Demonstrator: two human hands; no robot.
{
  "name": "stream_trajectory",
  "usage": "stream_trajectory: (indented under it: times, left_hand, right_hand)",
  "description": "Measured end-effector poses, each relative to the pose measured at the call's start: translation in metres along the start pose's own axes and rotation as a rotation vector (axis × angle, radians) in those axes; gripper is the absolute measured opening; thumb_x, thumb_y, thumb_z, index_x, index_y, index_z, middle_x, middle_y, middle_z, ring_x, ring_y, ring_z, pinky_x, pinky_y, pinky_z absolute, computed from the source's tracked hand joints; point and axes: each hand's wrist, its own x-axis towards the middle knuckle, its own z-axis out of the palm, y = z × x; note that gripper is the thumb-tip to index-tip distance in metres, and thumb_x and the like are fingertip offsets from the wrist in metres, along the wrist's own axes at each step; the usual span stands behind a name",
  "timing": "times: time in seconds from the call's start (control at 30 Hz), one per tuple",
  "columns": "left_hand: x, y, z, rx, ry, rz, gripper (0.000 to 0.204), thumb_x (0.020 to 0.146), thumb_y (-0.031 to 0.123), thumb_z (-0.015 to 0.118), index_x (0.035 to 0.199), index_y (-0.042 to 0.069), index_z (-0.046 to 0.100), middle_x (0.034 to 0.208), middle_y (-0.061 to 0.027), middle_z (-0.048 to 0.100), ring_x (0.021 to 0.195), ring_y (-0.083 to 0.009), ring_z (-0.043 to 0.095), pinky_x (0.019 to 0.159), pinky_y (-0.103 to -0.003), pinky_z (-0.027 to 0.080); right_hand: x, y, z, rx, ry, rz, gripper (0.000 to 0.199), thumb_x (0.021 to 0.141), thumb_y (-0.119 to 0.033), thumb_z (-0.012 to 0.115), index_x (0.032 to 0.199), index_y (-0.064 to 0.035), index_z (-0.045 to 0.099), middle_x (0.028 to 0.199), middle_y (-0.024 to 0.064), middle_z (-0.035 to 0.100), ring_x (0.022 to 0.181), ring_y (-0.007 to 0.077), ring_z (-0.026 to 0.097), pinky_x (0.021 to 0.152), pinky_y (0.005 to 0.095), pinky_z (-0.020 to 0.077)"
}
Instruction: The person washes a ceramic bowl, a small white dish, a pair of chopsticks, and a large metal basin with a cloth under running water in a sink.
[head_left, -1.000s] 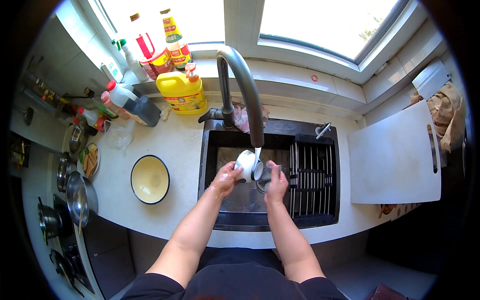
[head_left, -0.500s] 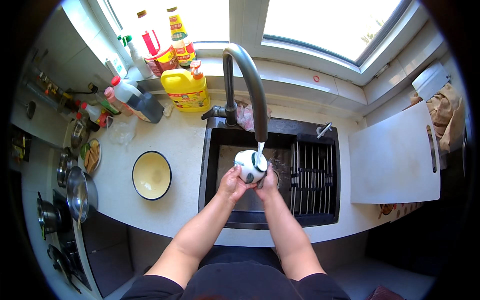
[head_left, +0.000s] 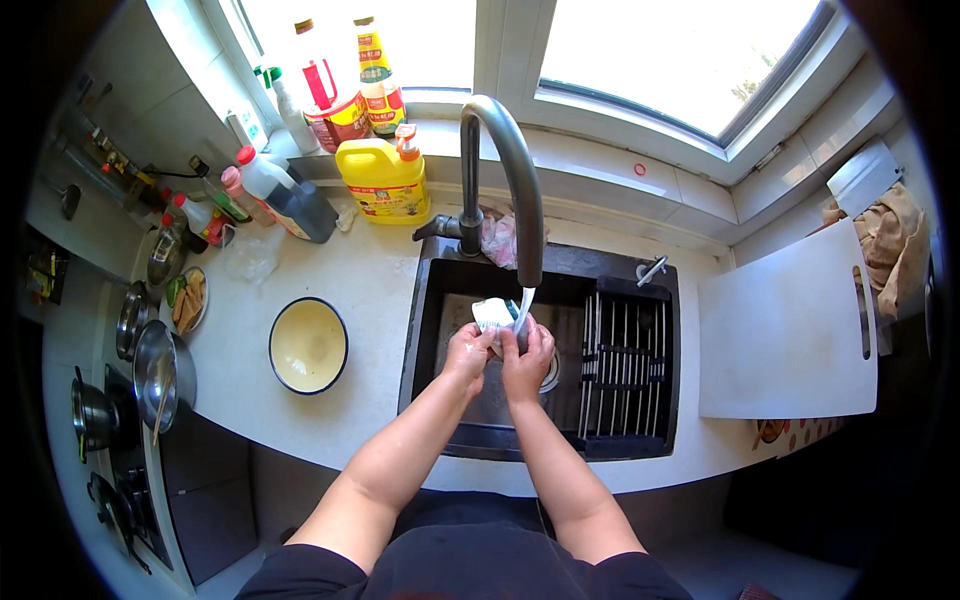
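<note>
White and small, the cup [head_left: 493, 313] sits under the faucet [head_left: 503, 175] stream in the black sink [head_left: 440, 290]. My left hand [head_left: 466, 352] and right hand [head_left: 526, 358] fingers wrap it. Yellow bowl [head_left: 308, 345] at nine o'clock on the table [head_left: 370, 290].

A squat yellow jug [head_left: 383, 180] with a red cap and coloured label stands on the surface left of the tap, a dark sauce bottle [head_left: 290, 198] further left, and two tall bottles with red-and-yellow labels [head_left: 352, 85] behind on the windowsill.
</note>
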Motion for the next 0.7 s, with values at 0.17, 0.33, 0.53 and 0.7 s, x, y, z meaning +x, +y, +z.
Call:
stream_trajectory:
  times: [0.17,0.33,0.53,0.7]
  left_hand:
    - [0.004,0.004,-0.014,0.22,-0.012,0.086,0.018,0.086,0.011,0.059,0.1,0.0,0.056,0.089,-0.0074,0.063,0.074,-0.0146,0.06,0.069,-0.028,0.047]
    - [0.028,0.018,-0.032,0.663,0.27,0.439,0.05,0.075,0.021,0.071,0.113,-0.001,0.048,0.081,-0.0126,0.063,0.072,-0.0182,0.06,0.069,-0.029,0.048]
    - [0.061,0.086,-0.042,0.844,0.326,0.487,0.1,0.072,0.013,0.072,0.143,0.006,0.002,0.073,-0.0089,0.059,0.063,-0.0133,0.056,0.059,-0.029,0.049]
    - [0.052,0.118,-0.028,0.546,0.129,0.371,0.09,0.075,0.008,0.069,0.144,0.008,0.01,0.087,-0.0129,0.062,0.072,-0.0155,0.06,0.065,-0.029,0.05]
  right_hand:
    - [0.021,0.039,0.013,0.373,-0.07,0.336,0.022,0.082,-0.015,0.062,0.096,0.0025,0.061,0.083,0.0088,0.064,0.074,0.016,0.059,0.069,0.0302,0.0472]
    - [0.032,0.033,0.01,0.339,-0.112,0.425,0.017,0.075,-0.013,0.068,0.082,0.0,0.059,0.073,0.0053,0.062,0.066,0.0105,0.056,0.06,0.0271,0.0457]
    - [0.034,0.022,0.017,0.271,-0.131,0.369,0.021,0.062,-0.011,0.068,0.073,-0.0027,0.053,0.065,0.0071,0.057,0.06,0.0179,0.054,0.059,0.0316,0.0447]
    - [0.029,0.016,0.014,0.228,-0.124,0.36,0.023,0.06,-0.012,0.068,0.074,-0.0024,0.052,0.067,0.0095,0.058,0.06,0.0223,0.056,0.06,0.0341,0.0455]
